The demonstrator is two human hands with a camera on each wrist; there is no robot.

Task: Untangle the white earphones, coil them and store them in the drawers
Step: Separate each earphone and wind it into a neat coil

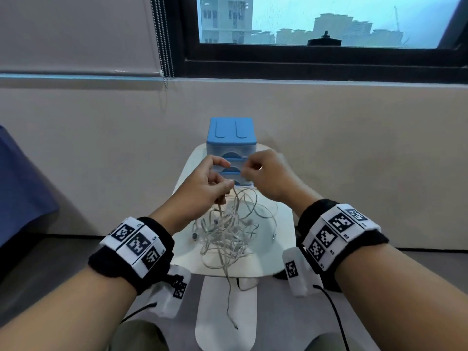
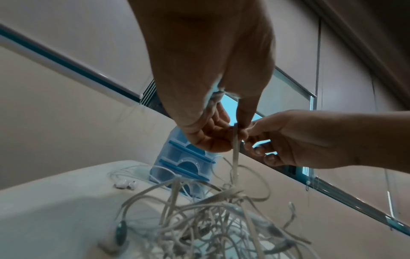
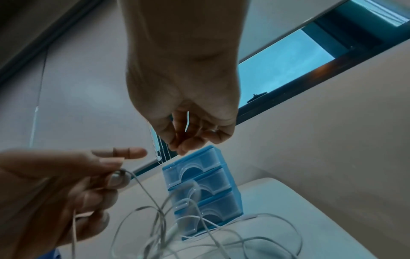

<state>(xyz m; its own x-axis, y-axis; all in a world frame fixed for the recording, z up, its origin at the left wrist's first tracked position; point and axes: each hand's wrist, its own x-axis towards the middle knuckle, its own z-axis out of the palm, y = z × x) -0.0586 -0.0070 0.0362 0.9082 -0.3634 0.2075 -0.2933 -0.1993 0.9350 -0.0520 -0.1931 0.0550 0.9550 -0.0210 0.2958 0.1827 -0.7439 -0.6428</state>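
A: Where are the earphones?

B: The tangled white flat-cable earphones [image 1: 229, 234] lie heaped on the small white rounded table [image 1: 283, 252], with one cable dangling off the near edge past the table's white leg [image 1: 215, 312]. Several strands rise out of the heap to the left hand [image 1: 202, 188], which is raised above the table.

A: What is that hand doing?

B: Its fingers are curled and pinch the cables; the right wrist view shows an earbud held against the fingertips. The index finger sticks out straight.

A: And the other?

B: The right hand [image 1: 266, 173] is raised just beside the left one, fingers bent inward and bunched together. In the left wrist view its fingertips [image 2: 247, 133] meet the strand hanging from the left hand, but I cannot tell whether they really pinch it.

A: The drawers?

B: The small blue plastic drawer unit with three clear-fronted drawers [image 1: 230, 145] stands at the far end of the table, behind both hands. All three drawers look pushed in.

A: And the room?

B: A beige wall behind the table, above it a dark-framed window [image 1: 316, 62] with tower blocks outside. A pale roller blind [image 1: 76, 34] covers the left part, its bead chain [image 1: 164, 46] hanging down. Something blue [image 1: 20, 186] sits at the left edge, and the floor is grey.
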